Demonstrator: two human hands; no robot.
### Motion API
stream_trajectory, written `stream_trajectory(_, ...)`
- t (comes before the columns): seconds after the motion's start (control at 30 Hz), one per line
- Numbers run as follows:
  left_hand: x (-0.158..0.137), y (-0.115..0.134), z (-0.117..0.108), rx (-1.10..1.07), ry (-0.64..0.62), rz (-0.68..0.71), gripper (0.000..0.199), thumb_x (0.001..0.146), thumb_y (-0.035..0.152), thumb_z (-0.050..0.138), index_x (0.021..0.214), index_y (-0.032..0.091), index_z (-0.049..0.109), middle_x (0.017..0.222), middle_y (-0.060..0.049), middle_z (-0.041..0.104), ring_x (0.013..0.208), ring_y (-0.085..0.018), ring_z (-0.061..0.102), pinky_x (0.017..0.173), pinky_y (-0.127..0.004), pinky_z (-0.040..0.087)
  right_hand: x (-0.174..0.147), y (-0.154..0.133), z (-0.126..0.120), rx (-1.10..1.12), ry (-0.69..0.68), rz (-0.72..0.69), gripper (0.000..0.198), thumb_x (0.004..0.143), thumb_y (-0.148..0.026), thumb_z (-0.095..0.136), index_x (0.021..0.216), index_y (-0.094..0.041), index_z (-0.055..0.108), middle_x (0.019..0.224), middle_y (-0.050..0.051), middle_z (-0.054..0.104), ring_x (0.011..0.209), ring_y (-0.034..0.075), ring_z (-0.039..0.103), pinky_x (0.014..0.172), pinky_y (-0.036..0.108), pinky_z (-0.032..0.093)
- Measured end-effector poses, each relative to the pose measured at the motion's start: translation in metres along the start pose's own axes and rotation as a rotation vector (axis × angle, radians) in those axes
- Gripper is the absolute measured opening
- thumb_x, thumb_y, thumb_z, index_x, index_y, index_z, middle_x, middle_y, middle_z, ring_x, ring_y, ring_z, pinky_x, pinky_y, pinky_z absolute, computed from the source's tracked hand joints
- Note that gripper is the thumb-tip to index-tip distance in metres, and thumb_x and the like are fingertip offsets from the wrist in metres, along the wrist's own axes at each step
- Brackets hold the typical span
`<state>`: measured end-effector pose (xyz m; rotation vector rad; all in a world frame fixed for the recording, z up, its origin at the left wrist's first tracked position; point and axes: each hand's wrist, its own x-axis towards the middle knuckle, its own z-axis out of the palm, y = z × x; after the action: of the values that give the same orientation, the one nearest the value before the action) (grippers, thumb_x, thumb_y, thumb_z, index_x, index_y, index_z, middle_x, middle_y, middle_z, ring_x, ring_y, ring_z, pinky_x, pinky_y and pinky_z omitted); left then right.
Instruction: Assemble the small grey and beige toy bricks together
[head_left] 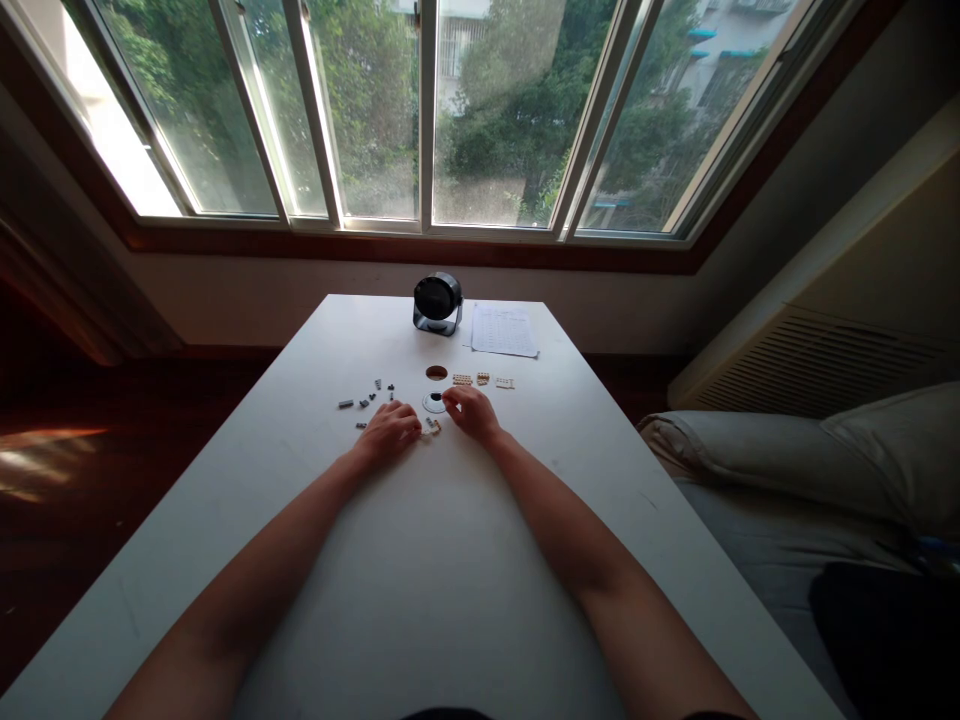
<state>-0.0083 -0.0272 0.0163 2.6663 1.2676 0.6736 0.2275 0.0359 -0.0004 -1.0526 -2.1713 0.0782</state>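
My left hand (389, 430) rests low over the white table, its fingers curled together. Just off its fingertips lie a few small tan and grey building pieces (434, 427). My right hand (472, 410) has thumb and fingers pinched together beside a white disc with a dark centre (433, 403); whatever is between them is too small to make out. Several small dark grey pieces (364, 403) are scattered beyond and left of my left hand. Past my right hand, tan studded pieces (463, 379) sit in a row with a paler one (505, 383).
A round hole (436, 373) is cut into the white table (442, 560). Toward its far edge stand a small black fan-like device (438, 302) and a printed sheet (505, 331). Windows (502, 120) rise behind. Bedding or a cushioned seat (765, 450) lies to the right.
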Motion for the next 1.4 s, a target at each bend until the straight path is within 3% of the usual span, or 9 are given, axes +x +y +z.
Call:
stream_trajectory(0.3, 0.000, 0.011, 0.000, -0.013, 0.005, 0.022, 0.019, 0.090, 0.028, 0.057, 0.104, 0.026, 0.070, 0.104, -0.006, 0.064, 0.101, -0.023, 0.054, 0.094, -0.040, 0.041, -0.002, -0.006, 0.005, 0.032, -0.055, 0.009, 0.010, 0.092, -0.020, 0.056, 0.087, -0.021, 0.065, 0.083, 0.002, 0.067, 0.077, 0.015, 0.056, 0.074, 0.025, 0.038)
stream_trajectory(0.5, -0.002, 0.002, 0.004, -0.023, 0.066, -0.104, 0.032, 0.084, 0.018, 0.058, 0.114, 0.026, 0.067, 0.108, -0.006, 0.063, 0.104, -0.024, 0.054, 0.096, -0.041, 0.040, -0.002, 0.001, 0.003, 0.033, -0.079, 0.059, 0.012, 0.092, -0.021, 0.055, 0.088, -0.021, 0.067, 0.083, 0.003, 0.067, 0.076, 0.015, 0.055, 0.073, 0.025, 0.038)
stream_trajectory(0.7, -0.002, -0.005, 0.007, 0.048, 0.096, -0.208, 0.015, 0.088, 0.029, 0.059, 0.097, 0.023, 0.069, 0.102, -0.008, 0.063, 0.098, -0.025, 0.054, 0.091, -0.041, 0.041, -0.003, 0.001, 0.004, 0.032, -0.092, 0.054, 0.012, 0.091, -0.020, 0.056, 0.089, -0.020, 0.068, 0.083, 0.003, 0.067, 0.076, 0.015, 0.055, 0.074, 0.025, 0.038)
stream_trajectory(1.03, 0.001, -0.001, -0.001, 0.206, 0.009, -0.099, 0.018, 0.095, 0.028, 0.052, 0.090, 0.020, 0.067, 0.092, -0.008, 0.063, 0.090, -0.023, 0.056, 0.082, -0.038, 0.039, -0.002, -0.003, 0.004, 0.015, -0.089, 0.018, 0.011, 0.091, -0.020, 0.056, 0.089, -0.021, 0.067, 0.081, 0.003, 0.066, 0.077, 0.015, 0.055, 0.073, 0.025, 0.038)
stream_trajectory(1.17, 0.001, 0.003, -0.004, 0.278, -0.033, -0.041, 0.016, 0.092, 0.021, 0.053, 0.098, 0.020, 0.067, 0.095, -0.008, 0.064, 0.090, -0.023, 0.057, 0.081, -0.037, 0.039, -0.002, -0.006, 0.004, 0.014, -0.084, -0.001, 0.010, 0.090, -0.019, 0.057, 0.087, -0.021, 0.066, 0.082, 0.003, 0.066, 0.077, 0.015, 0.056, 0.073, 0.025, 0.038)
stream_trajectory(1.4, 0.001, 0.002, 0.000, 0.251, -0.036, -0.023, 0.022, 0.095, 0.026, 0.047, 0.092, 0.021, 0.068, 0.091, -0.008, 0.064, 0.084, -0.020, 0.058, 0.078, -0.033, 0.041, 0.000, -0.012, 0.004, 0.068, -0.076, 0.002, 0.009, 0.089, -0.018, 0.057, 0.086, -0.021, 0.066, 0.083, 0.003, 0.067, 0.077, 0.015, 0.057, 0.073, 0.025, 0.038)
